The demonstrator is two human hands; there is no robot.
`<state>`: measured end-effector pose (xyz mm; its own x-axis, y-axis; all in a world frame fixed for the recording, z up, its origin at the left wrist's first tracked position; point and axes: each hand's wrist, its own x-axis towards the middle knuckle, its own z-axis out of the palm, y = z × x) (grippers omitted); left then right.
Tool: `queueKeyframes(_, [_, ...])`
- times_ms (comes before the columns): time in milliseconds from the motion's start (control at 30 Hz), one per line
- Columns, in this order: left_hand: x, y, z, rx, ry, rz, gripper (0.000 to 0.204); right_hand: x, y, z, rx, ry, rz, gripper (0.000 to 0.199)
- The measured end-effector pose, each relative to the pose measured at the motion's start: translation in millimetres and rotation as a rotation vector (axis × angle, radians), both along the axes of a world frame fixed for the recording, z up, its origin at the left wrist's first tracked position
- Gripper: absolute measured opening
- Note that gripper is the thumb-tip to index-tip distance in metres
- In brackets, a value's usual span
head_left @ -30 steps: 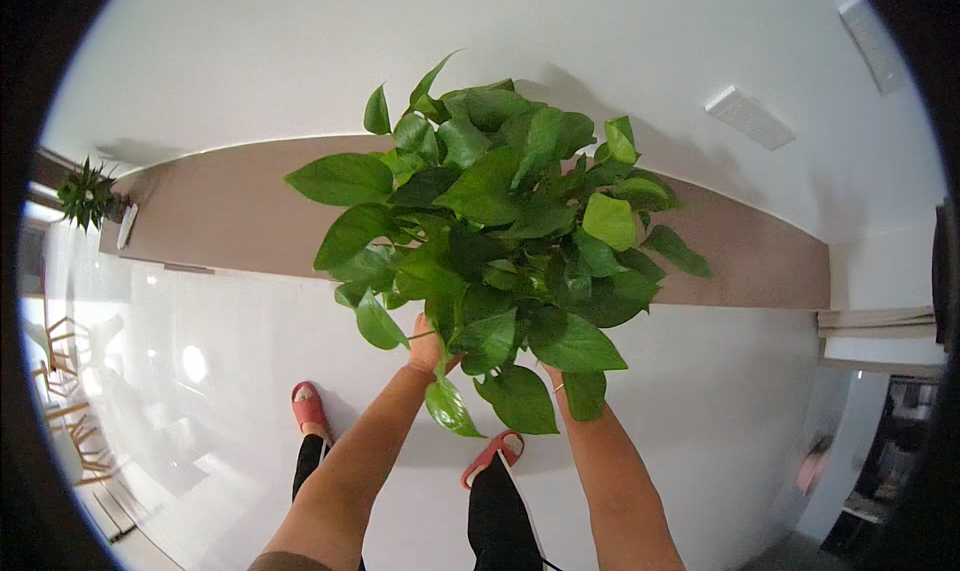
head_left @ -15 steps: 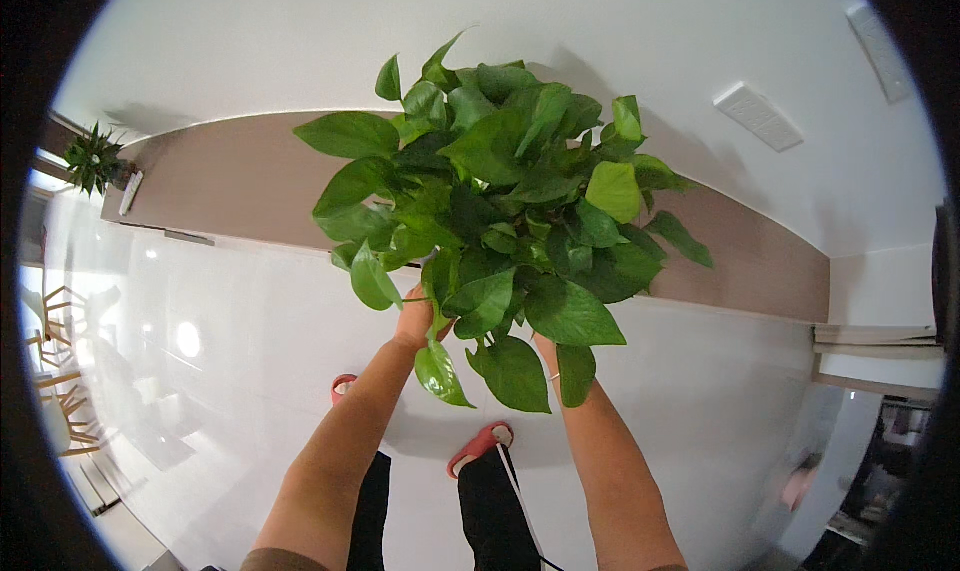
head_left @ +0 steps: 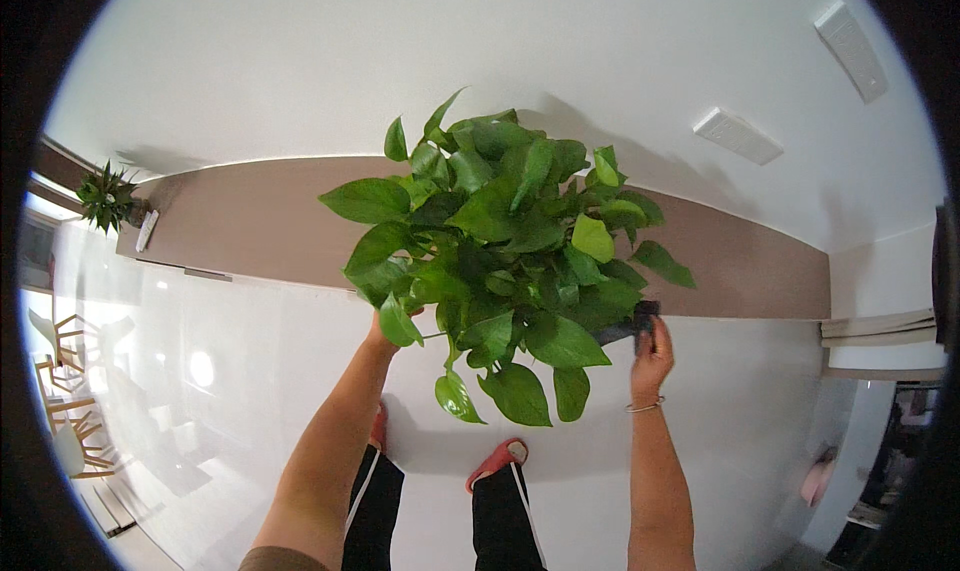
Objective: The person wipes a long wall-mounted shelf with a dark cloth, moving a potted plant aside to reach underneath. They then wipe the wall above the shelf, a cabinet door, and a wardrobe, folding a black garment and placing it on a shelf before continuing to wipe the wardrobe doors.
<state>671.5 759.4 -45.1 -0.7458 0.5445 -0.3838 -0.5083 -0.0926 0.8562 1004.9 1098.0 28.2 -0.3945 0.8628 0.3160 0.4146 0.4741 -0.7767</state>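
Observation:
A leafy green potted plant (head_left: 500,231), with large heart-shaped leaves, is in front of me over the long brown cabinet top. Foliage hides its pot, so how it is supported cannot be seen. My left hand (head_left: 385,329) reaches under the leaves on the plant's left side, its fingers mostly covered. On the right, my right hand (head_left: 652,356) is closed on a dark cloth (head_left: 632,325), which extends in under the leaves beside the plant. This hand is slightly blurred, and a bracelet (head_left: 645,405) circles its wrist.
The brown cabinet top (head_left: 250,211) runs along a white wall (head_left: 330,71). A smaller spiky plant (head_left: 106,199) stands at its far left end. White wall sockets (head_left: 738,137) are at upper right. Wooden-legged chairs (head_left: 75,401) stand at left on the glossy white floor (head_left: 570,481).
My right hand has come out from under the leaves to the right, and the dark cloth now shows in it. My left hand has shifted slightly left. The whole view has shifted a little.

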Motion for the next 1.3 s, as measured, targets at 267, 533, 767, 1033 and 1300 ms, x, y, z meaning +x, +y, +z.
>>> queueKeyframes(267, [-25.5, 58.2, 43.2, 0.362, -0.137, -0.095, 0.042, 16.7, 56.2, 15.7, -0.154, 0.142, -0.286, 0.031])
queueKeyframes(533, [-36.2, 69.1, 42.8, 0.37, -0.184, -0.126, 0.041, 17.7, 75.0, 8.7, -0.161, 0.234, -0.304, 0.032])
queueKeyframes(767, [-34.6, 63.0, 33.5, 0.353, -0.212, -0.122, 0.041, -5.2, 57.9, 30.5, -0.271, 0.255, -0.4, 0.033])
queueKeyframes(1033, [-54.2, 23.7, 49.3, 0.332, -0.178, -0.055, 0.041, -9.9, 55.9, 17.1, -0.2, 0.272, -0.266, 0.033])
queueKeyframes(1300, [-127.1, -75.1, 98.3, 0.39, -0.026, 0.142, 0.04, -40.3, 23.6, 25.7, -0.228, 0.198, -0.279, 0.032])
